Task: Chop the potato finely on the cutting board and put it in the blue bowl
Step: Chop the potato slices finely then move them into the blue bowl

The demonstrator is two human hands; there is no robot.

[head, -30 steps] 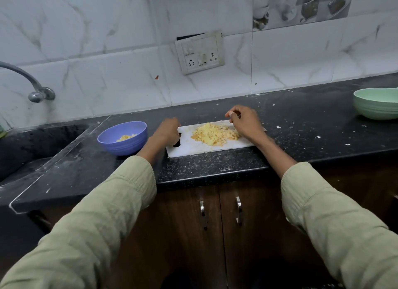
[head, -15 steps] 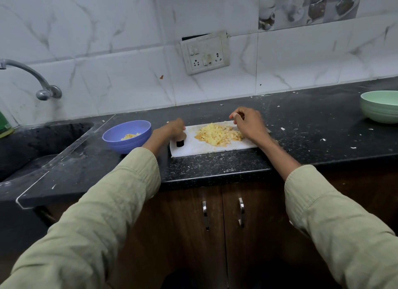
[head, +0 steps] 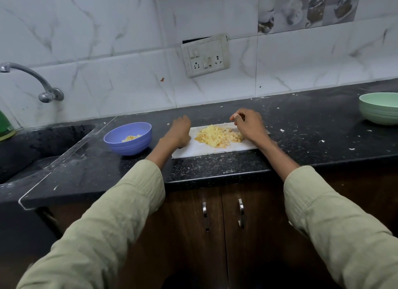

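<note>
- The chopped potato (head: 218, 136) lies in a loose yellow heap on the white cutting board (head: 206, 149), which sits flat on the black desk (head: 215, 170) near its front edge.
- The blue bowl (head: 128, 138) stands on the desk just left of the board, apart from it, with a few yellow potato pieces already inside.
- The left hand (head: 179, 131) rests at the left end of the board, seen from the back; its fingers point away and down, and whether they hold the board's edge or only lie on it cannot be told.
- The right hand (head: 247, 125) is at the right side of the heap, touching or nearly touching the pieces; its fingers (head: 235, 117) are bent, with the thumb and forefinger drawn close together, but anything pinched between them is too small to make out.
- A green bowl (head: 379, 107) stands far to the right on the desk.
- A tap (head: 32, 79) reaches over the sink (head: 32, 146) at the left.
</note>
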